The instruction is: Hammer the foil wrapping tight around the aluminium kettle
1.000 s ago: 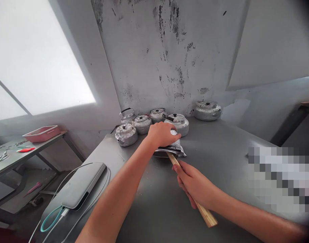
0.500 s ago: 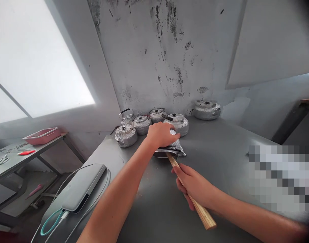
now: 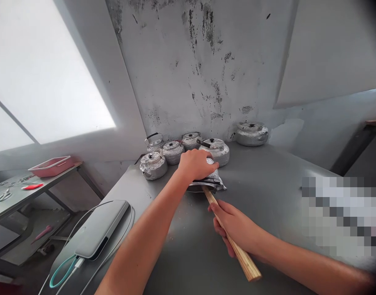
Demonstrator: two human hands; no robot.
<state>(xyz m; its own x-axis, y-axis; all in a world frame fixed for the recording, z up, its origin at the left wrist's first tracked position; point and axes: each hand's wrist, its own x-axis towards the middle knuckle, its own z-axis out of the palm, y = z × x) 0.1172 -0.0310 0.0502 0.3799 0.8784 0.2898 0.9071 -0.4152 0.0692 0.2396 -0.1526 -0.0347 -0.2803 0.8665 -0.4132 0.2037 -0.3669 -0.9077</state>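
Note:
My left hand is closed over a crumpled silver metal vessel, which looks like a dented kettle and has a black strip along its near side. Its dark opening faces me, and my hand hides much of its body. My right hand is wrapped around a pale wooden stick. The stick's far end goes into or under the vessel's opening, so I cannot see that end. Just behind my left hand stands an aluminium kettle with a black-knobbed lid.
Several dented kettles stand along the wall to the left, and another kettle at the back right. On the grey table, a grey power bank with cables lies at left. A side table holds a pink basket and scissors.
The stick and my right hand have shifted very slightly, the stick's near end a little down and left. My left hand keeps its hold on the silver vessel.

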